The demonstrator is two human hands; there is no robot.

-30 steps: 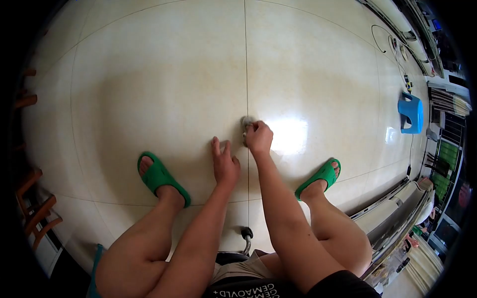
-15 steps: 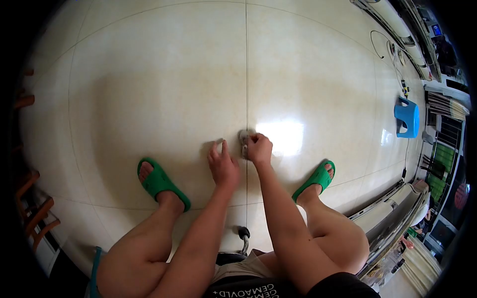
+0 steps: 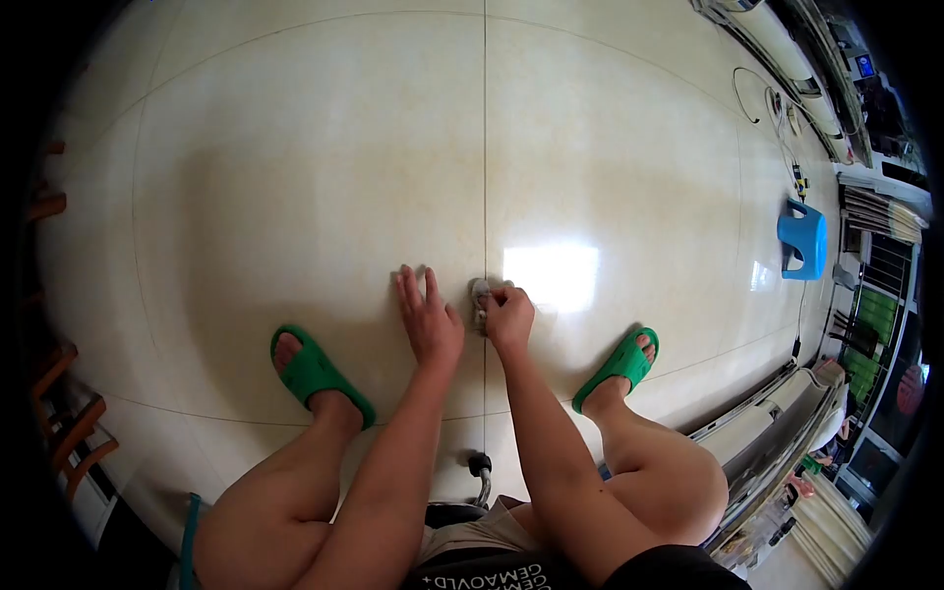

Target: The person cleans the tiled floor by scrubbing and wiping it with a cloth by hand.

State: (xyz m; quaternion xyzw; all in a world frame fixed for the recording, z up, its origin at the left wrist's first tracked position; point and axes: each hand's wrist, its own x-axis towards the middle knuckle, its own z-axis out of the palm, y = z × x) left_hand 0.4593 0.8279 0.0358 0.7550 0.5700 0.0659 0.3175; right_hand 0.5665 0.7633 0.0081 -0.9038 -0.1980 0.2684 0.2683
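A small, lumpy grey thing lies on the glossy tiled floor, beside a dark tile joint. I cannot make out its exact kind. My right hand is closed in a pinch at its right side, and the fingers cover part of it. To the left of it, my left hand is held low over or on the floor with fingers stretched and spread, holding nothing.
My feet in green slippers stand either side of my hands. A black caster wheel shows between my legs. Further right are a blue plastic stool and cables on the floor. Brown wooden legs stand at left.
My left hand's fingers, bent before, are now stretched out and spread. My right hand and the grey thing appear slightly lower in view, which has shifted a little.
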